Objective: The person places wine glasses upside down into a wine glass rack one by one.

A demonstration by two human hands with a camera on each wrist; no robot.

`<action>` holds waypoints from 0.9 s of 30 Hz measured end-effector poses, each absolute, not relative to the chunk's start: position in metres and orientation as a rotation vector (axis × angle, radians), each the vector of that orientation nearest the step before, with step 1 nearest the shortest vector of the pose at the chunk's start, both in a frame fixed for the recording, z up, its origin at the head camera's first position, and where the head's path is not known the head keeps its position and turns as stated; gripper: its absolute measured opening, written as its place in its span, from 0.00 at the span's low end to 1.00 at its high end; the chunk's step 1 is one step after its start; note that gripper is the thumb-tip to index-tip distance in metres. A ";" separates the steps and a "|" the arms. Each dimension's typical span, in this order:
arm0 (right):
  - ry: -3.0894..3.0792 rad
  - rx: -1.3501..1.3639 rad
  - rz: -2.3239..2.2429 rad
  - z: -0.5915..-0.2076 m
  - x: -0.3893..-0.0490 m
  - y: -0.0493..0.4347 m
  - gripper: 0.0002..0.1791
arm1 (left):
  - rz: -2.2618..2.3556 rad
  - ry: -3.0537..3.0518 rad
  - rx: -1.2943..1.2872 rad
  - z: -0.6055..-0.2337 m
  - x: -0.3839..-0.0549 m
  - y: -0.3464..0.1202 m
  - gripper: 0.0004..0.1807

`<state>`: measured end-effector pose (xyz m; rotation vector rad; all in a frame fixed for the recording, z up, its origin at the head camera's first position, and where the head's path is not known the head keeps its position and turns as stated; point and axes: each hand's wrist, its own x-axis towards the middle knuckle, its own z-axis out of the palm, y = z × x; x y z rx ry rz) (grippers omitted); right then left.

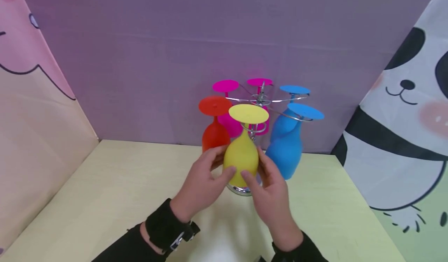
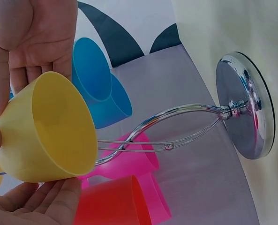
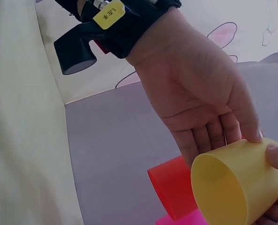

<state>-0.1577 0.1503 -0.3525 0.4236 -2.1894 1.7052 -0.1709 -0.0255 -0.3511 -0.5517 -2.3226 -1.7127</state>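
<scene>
A yellow plastic wine glass (image 1: 241, 157) hangs upside down at the front of a chrome glass rack (image 1: 260, 100), its foot above a wire loop of the rack. My left hand (image 1: 203, 182) holds the bowl from the left, thumb in front and fingers behind. On the other side, my right hand (image 1: 274, 194) holds the same bowl. In the left wrist view, the bowl's open rim (image 2: 63, 126) shows with the hands on both sides. The right wrist view shows my left palm (image 3: 195, 89) against the yellow bowl (image 3: 237, 183).
Left of the yellow glass hangs a red glass (image 1: 215, 133); two blue glasses (image 1: 287, 149) hang on the right. Pink glasses (image 1: 225, 86) hang behind. The rack's round chrome base (image 2: 246, 105) stands on a pale table (image 1: 140, 176) before a purple backdrop (image 1: 157, 59).
</scene>
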 end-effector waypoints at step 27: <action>-2.199 0.451 1.582 -0.367 -0.155 0.160 0.35 | -1.741 -2.360 -0.623 -0.362 -0.174 -0.015 0.35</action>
